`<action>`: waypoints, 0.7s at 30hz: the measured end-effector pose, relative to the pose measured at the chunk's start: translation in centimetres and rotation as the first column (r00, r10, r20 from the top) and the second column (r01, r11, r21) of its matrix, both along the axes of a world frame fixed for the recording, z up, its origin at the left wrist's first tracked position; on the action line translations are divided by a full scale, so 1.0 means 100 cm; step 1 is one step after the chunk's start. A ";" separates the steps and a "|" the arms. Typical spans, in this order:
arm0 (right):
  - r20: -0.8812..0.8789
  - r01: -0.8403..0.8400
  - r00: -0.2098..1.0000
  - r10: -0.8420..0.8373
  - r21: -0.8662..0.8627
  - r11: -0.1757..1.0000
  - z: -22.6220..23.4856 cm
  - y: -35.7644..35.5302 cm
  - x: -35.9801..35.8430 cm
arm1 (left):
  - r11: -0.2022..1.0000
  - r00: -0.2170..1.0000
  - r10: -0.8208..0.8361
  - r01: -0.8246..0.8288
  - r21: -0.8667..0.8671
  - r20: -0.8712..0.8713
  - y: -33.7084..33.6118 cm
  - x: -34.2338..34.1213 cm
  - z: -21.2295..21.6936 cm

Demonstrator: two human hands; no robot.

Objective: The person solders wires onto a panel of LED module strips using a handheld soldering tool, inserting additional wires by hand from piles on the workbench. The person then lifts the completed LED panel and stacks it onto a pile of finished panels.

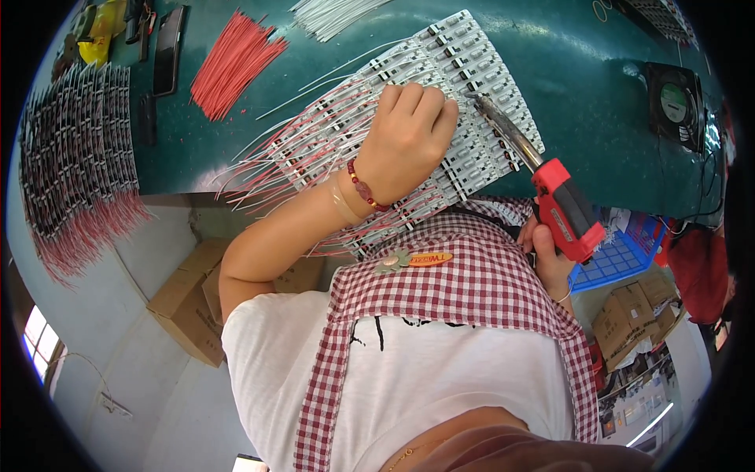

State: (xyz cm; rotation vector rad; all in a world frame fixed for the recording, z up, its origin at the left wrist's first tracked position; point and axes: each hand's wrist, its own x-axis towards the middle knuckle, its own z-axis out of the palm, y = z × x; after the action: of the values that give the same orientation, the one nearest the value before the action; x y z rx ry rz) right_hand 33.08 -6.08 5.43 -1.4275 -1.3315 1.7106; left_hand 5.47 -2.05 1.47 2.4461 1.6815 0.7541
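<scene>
A large panel of small grey-white circuit boards point(503, 86) lies tilted on the bench, with red and white wires point(259, 161) trailing off its left side. My left hand point(413, 130) is over the middle of the panel, its fingers curled together; what they pinch is hidden beneath them. In my right hand point(550, 256) is a red and black soldering gun point(562, 200), gripped at the panel's lower right. Its metal barrel points up and left, and the tip is close to the boards just right of my left fingers.
On the green bench point(590, 110) are a bundle of red wires point(236, 67), a bundle of white wires point(334, 14) and a phone point(169, 51). Stacked wired boards point(79, 157) hang over the left edge. A black fan point(675, 106) stands at right, above a blue basket point(609, 263).
</scene>
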 end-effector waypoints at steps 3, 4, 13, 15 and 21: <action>0.003 -0.003 1.000 0.003 -0.060 0.998 0.000 -0.001 0.003 | 1.000 1.000 -0.003 0.003 -0.015 0.009 0.000 0.001 -0.003; 0.014 -0.009 1.000 0.010 -0.077 0.997 -0.001 -0.002 0.005 | 1.000 1.000 -0.002 0.002 -0.013 0.006 0.000 0.001 -0.002; 0.255 -0.139 0.960 0.116 0.072 0.988 -0.018 -0.009 0.014 | 1.000 1.000 -0.004 0.004 -0.015 0.002 0.001 -0.001 -0.003; 0.200 -0.130 0.973 0.112 0.080 0.988 -0.018 -0.009 0.017 | 1.000 1.000 -0.004 0.004 -0.015 -0.003 0.001 -0.001 -0.003; 0.086 -0.067 0.994 0.069 -0.027 0.997 -0.010 -0.007 0.017 | 1.000 1.000 -0.001 0.001 -0.010 -0.005 0.002 -0.001 -0.003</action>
State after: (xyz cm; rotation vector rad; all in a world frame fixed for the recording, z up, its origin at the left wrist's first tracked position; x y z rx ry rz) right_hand 34.79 -6.75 4.42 -1.5012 -1.4249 1.7312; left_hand 5.38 -1.89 1.16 2.4439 1.6820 0.7377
